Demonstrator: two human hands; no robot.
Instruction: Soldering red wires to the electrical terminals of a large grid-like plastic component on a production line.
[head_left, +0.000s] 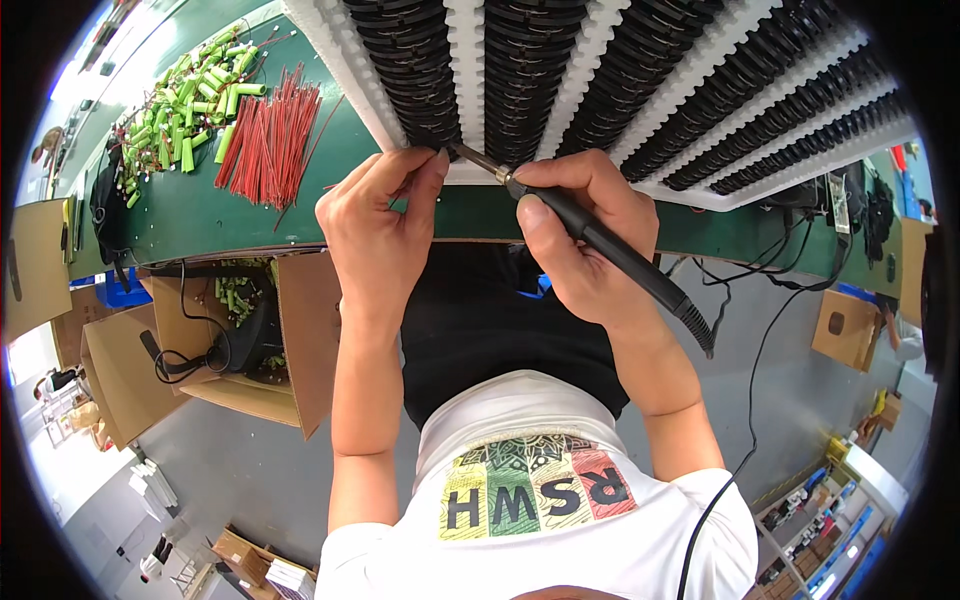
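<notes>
My right hand (pixel 590 215) is wrapped around the black handle of a soldering iron (pixel 625 255). The iron's metal tip points up and left, close to the fingertips of my left hand (pixel 375 215). Thumb and forefinger of that left hand are pinched together at the near edge of a white foam tray (pixel 345 70). A bit of red wire (pixel 400 204) shows beneath those fingers; its end at the tip is hidden. Rows of black ring-shaped parts (pixel 530 75) stand on edge in the tray, the nearest ones touching or almost touching the pinched fingers.
A bundle of red wires (pixel 268 145) lies on the green table (pixel 290 235), beside a heap of green-wrapped cylinders (pixel 190 110). Below the table's left edge stands an open cardboard box (pixel 305 330). Black cables (pixel 765 350) hang at the right.
</notes>
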